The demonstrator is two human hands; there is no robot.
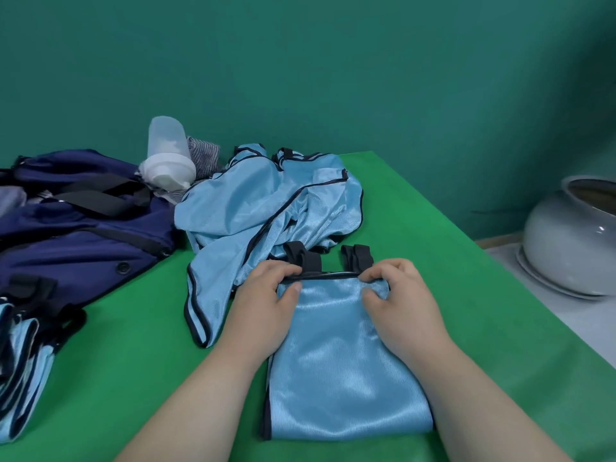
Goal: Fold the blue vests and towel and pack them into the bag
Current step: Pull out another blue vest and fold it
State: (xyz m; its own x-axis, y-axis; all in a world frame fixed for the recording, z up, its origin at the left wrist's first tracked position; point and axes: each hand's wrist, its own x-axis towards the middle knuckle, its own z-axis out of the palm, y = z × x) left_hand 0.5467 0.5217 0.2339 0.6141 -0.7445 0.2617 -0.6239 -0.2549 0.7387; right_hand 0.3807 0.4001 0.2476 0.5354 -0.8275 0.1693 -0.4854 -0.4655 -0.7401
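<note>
A green-covered table (133,361) stands before a teal wall (333,78), with a pale glazed pot (566,241) on a saucer at right. At near centre a folded light-blue vest (343,378) lies flat, its dark-trimmed far edge pinched by the left hand (266,295) and the right hand (396,295), fingers curled over the hem. Behind it lies a heap of unfolded vests (266,201); the navy bag (73,228) rests at far left beside a white bottle (168,151) and striped cloth (203,155), and a stack of vests (23,361) sits at the near-left edge.
</note>
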